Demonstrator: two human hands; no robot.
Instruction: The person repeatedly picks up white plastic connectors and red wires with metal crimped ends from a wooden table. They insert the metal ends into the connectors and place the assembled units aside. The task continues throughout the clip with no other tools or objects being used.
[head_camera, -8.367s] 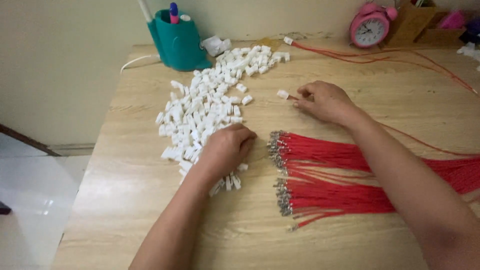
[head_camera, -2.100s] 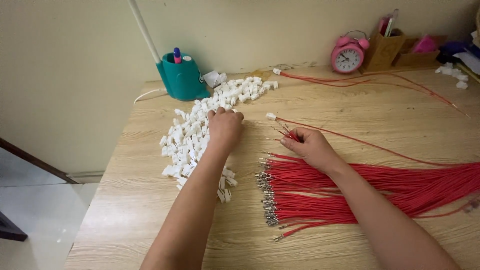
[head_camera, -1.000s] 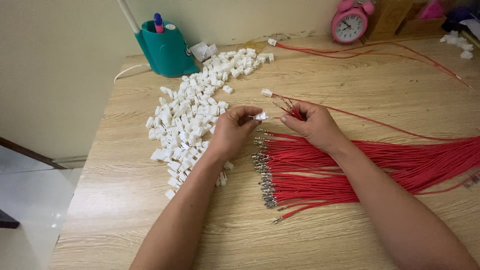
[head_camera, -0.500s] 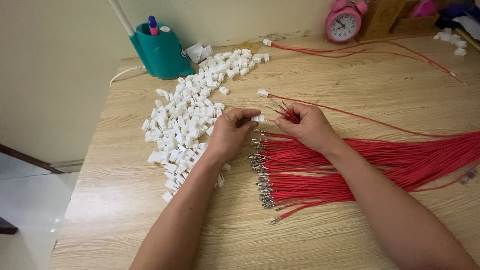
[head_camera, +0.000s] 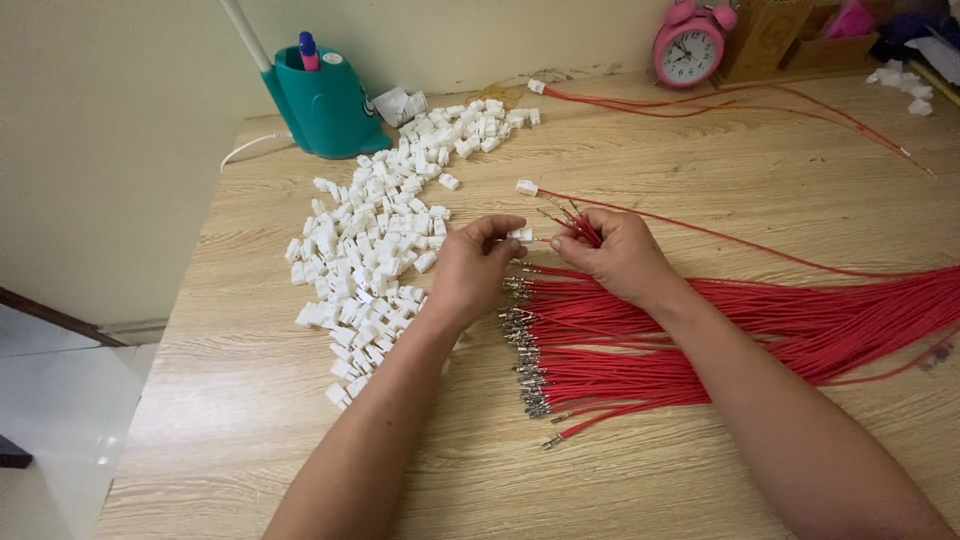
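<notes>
Left hand (head_camera: 470, 270) back from pile, pinching connector (head_camera: 519, 234) (wire tip hidden)

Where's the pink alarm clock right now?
Head view: the pink alarm clock stands at the table's far edge, right of centre, beside a brown box, behind red wires.

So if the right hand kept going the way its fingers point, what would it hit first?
Probably the white connector pinched in the left hand; the right hand points left with red wires aimed at it, nearly touching.

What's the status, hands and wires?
Left hand pinching white connector. Right hand holding a few red wires, tips toward it. Wire bundle beneath, connector pile left. Nothing blocking.
</notes>
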